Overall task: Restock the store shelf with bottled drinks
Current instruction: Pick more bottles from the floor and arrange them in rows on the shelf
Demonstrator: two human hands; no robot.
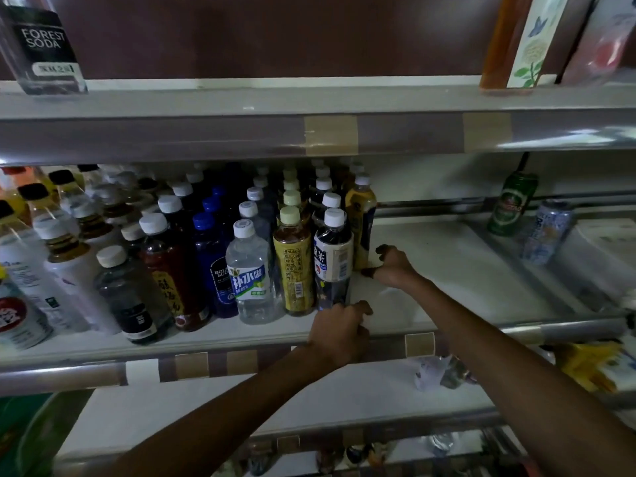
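Observation:
On the middle shelf point(430, 270), bottled drinks stand in rows on the left half. My left hand point(339, 333) is at the shelf's front edge, fingers curled round the foot of a dark tea bottle with a white cap point(332, 256), the front bottle of the rightmost full row. My right hand point(392, 266) reaches further in. Its thumb and curled fingers are against the foot of an amber bottle with a yellow label point(359, 218), which stands just right of that row. Beside the dark bottle are a yellow-labelled tea bottle point(294, 270) and a clear water bottle point(246, 273).
White shelf surface lies bare right of the bottles up to a green can point(512, 204) and a blue-white can point(547, 232). The upper shelf rail point(241, 132) overhangs the rows. A Forest Soda bottle point(44, 46) stands above. Crumpled wrapping point(440, 370) and yellow packs point(592, 366) lie on the lower shelf.

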